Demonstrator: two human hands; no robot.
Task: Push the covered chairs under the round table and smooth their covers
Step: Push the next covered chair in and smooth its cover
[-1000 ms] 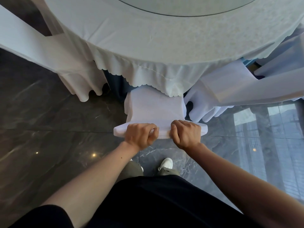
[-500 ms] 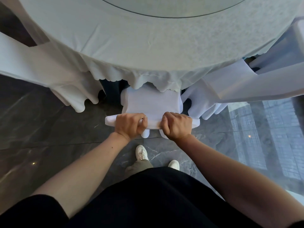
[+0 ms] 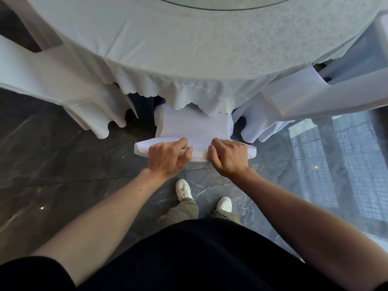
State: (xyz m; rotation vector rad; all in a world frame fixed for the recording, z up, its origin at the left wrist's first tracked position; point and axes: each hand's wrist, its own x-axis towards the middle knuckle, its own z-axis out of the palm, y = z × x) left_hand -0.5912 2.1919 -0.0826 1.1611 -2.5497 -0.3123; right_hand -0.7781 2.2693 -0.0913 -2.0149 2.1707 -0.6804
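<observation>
Gripping the top rail of the middle covered chair (image 3: 194,128): left hand (image 3: 168,157) and right hand (image 3: 228,157) side by side, fingers clamped over the white cover, thumbs on the near side. Chair seat sits under the near edge of the round desk (image 3: 189,49); the scalloped tablecloth hem (image 3: 184,97) drapes over the front of the seat. Two more covered chairs flank it, one at left (image 3: 69,87) and one at right (image 3: 294,99), both angled in toward the desk. White shoes (image 3: 184,189) on the dark marble floor (image 3: 52,154) just behind the chair back.
</observation>
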